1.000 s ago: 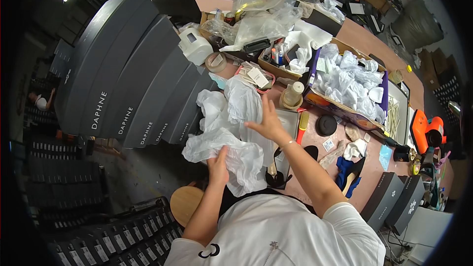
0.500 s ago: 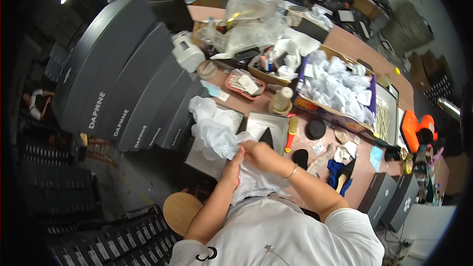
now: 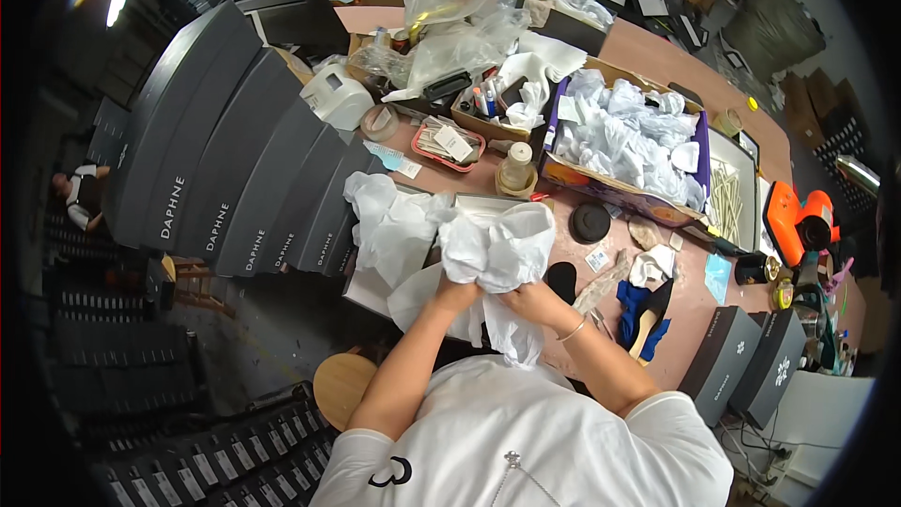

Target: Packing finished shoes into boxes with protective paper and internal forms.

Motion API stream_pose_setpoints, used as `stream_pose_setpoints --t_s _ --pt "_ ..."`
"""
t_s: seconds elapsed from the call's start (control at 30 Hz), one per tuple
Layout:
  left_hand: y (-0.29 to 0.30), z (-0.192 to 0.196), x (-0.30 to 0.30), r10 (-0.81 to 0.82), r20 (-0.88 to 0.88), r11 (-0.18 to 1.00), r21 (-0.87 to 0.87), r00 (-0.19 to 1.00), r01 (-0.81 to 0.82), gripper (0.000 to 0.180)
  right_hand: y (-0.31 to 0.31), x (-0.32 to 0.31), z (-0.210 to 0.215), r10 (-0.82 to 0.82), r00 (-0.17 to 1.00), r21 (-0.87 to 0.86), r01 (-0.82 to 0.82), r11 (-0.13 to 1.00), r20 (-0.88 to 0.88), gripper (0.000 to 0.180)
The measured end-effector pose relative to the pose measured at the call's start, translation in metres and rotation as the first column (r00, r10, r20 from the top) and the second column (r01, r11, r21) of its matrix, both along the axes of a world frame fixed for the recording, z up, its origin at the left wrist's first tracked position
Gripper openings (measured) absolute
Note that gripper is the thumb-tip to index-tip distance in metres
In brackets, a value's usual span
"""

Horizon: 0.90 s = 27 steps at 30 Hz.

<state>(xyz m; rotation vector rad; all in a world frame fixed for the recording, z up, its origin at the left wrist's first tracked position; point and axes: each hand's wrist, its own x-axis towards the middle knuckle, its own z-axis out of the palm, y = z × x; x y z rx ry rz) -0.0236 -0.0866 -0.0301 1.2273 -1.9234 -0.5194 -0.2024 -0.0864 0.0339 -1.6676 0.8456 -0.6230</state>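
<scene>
Low over the table's near edge, my left hand (image 3: pixel 456 295) and my right hand (image 3: pixel 528 301) grip a bunched sheet of white tissue paper (image 3: pixel 497 246) from below, side by side. Its loose tail (image 3: pixel 513 336) hangs down between them toward my shirt. Both hands are closed, their fingertips partly hidden by the paper. More crumpled tissue paper (image 3: pixel 389 225) lies just left of the bundle, over an open shoebox (image 3: pixel 368 297). Behind the bundle a second pale box (image 3: pixel 483 204) shows only its far rim. Whether anything is inside the held paper is hidden.
A tall stack of dark shoeboxes (image 3: pixel 202 141) borders the left side. On the table stand a purple-edged carton of crumpled paper (image 3: pixel 624 145), a bottle (image 3: pixel 516 169), a red basket (image 3: pixel 449 144) and a black round tin (image 3: pixel 589 222). An orange heat gun (image 3: pixel 815 218) sits far right.
My hands have moved apart and turned the tissue paper into a rounded bunch raised in front of me. It now covers much of the pale box and the yellow-and-red brush.
</scene>
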Motion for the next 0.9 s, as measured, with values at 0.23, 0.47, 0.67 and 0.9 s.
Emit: stream_pose_setpoints --t_s 0.23,0.47,0.67,0.9 --pt "-0.054 0.028 0.041 0.232 0.152 0.972 0.01 0.961 -0.236 0.042 0.012 -0.038 0.014 -0.172 0.956 -0.27 0.105 0.957 -0.238 0.013" --pt "-0.022 0.081 -0.02 0.108 -0.507 0.623 0.705 0.855 0.34 0.056 -0.055 -0.093 0.003 -0.427 0.903 -0.358 0.386 0.85 -0.04 0.076" --pt "0.009 0.078 0.005 0.228 -0.701 0.554 0.664 0.676 0.502 0.056 -0.049 -0.057 0.027 -0.366 0.896 0.397 0.25 0.883 0.251 0.022" --pt "0.0 0.117 0.004 0.214 -0.318 0.471 0.862 0.924 0.188 0.092 -0.02 -0.074 0.048 -0.483 0.628 0.591 0.043 0.805 0.611 0.03"
